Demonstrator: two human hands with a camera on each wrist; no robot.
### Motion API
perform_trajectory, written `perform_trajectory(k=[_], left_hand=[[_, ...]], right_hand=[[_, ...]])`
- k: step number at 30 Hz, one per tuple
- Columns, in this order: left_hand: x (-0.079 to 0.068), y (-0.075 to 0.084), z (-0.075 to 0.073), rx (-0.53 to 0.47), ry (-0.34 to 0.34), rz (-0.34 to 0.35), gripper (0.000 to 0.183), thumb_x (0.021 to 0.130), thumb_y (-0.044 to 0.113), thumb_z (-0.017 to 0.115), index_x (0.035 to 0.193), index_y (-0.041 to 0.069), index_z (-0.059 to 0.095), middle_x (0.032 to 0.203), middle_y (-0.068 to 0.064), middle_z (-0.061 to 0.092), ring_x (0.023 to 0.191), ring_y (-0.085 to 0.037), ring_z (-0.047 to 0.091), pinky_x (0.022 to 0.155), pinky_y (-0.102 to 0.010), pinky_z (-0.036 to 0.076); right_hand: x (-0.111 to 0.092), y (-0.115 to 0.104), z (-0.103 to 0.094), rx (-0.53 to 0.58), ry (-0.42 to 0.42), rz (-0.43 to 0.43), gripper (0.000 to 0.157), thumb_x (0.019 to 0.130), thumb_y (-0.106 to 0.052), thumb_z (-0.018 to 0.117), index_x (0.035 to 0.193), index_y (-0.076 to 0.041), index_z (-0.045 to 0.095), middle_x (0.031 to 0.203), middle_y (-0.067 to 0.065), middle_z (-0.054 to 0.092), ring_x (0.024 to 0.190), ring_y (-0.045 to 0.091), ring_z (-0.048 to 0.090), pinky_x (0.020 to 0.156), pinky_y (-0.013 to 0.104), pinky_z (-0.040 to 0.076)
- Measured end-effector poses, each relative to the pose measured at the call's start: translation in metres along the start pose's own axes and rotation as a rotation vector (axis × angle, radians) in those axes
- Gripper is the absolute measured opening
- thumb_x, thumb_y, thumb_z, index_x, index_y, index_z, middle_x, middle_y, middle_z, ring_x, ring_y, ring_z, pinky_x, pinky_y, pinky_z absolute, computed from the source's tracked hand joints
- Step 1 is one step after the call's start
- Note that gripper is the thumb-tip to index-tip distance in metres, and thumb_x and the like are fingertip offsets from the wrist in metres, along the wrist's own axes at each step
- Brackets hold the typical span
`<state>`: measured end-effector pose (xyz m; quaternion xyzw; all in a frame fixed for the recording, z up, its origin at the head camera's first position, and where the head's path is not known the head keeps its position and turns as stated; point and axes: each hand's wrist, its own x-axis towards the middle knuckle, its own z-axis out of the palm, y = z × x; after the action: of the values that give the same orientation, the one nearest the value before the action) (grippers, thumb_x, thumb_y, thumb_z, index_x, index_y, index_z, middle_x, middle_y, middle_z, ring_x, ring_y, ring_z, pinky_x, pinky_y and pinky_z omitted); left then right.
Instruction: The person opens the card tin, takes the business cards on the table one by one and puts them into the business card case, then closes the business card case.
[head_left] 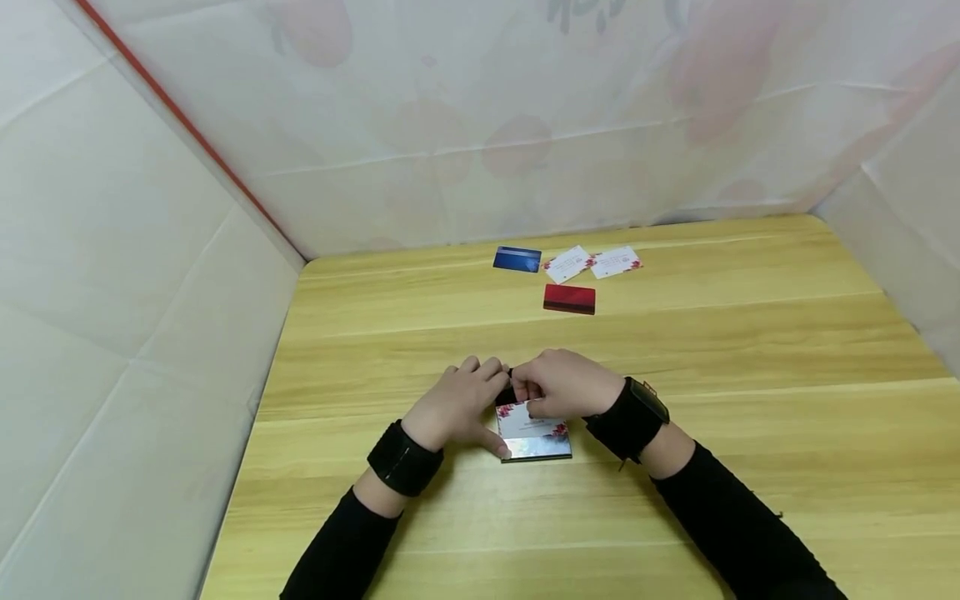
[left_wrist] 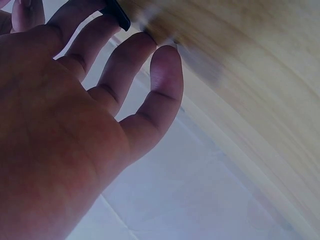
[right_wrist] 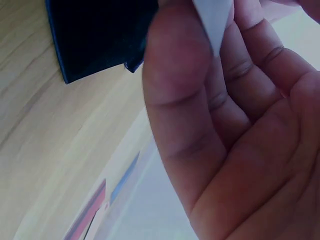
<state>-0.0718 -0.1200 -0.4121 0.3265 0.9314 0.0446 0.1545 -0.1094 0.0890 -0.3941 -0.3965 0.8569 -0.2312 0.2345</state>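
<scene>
On the table lies a card case (head_left: 536,450) with a silvery front panel and a dark inside. A white card with red flowers (head_left: 517,423) stands partly above that panel. My left hand (head_left: 461,406) holds the case, its thumb at the lower left corner and its fingers near the upper edge. The case's dark edge (left_wrist: 119,14) meets fingertips in the left wrist view. My right hand (head_left: 567,385) pinches the white card, whose pale corner (right_wrist: 215,27) shows beside the thumb. The dark inside of the case (right_wrist: 100,37) appears next to it. Fingers partly hide the case's upper part.
Farther back on the wooden table lie a blue card (head_left: 517,259), a white floral card (head_left: 568,264), another white floral card (head_left: 617,262) and a red card (head_left: 569,299). Pale fabric walls (head_left: 450,167) stand behind and beside the table.
</scene>
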Motion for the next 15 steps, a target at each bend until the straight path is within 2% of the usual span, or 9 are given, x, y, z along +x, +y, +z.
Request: perform_trajectory(k=[7, 15], left_hand=[[-0.0002, -0.0003, -0.0001, 0.007, -0.010, 0.000, 0.103, 0.059, 0.078, 0.076, 0.138, 0.017, 0.051, 0.136, 0.003, 0.049, 0.112, -0.021, 0.046, 0.090, -0.045, 0.047], [-0.0004, -0.0016, 0.0010, 0.001, -0.007, 0.002, 0.100, 0.060, 0.077, 0.076, 0.137, 0.018, 0.051, 0.135, 0.003, 0.048, 0.111, -0.021, 0.046, 0.091, -0.046, 0.047]], right_hand=[[0.0007, 0.0006, 0.0004, -0.021, 0.028, 0.012, 0.008, 0.084, -0.012, 0.068, 0.084, -0.018, 0.065, 0.067, -0.012, 0.055, 0.061, 0.005, 0.051, 0.059, 0.025, 0.044], [0.0011, 0.0030, 0.0031, -0.034, 0.045, 0.020, 0.017, 0.084, -0.014, 0.073, 0.079, -0.023, 0.060, 0.068, -0.011, 0.052, 0.063, 0.007, 0.049, 0.060, 0.026, 0.042]])
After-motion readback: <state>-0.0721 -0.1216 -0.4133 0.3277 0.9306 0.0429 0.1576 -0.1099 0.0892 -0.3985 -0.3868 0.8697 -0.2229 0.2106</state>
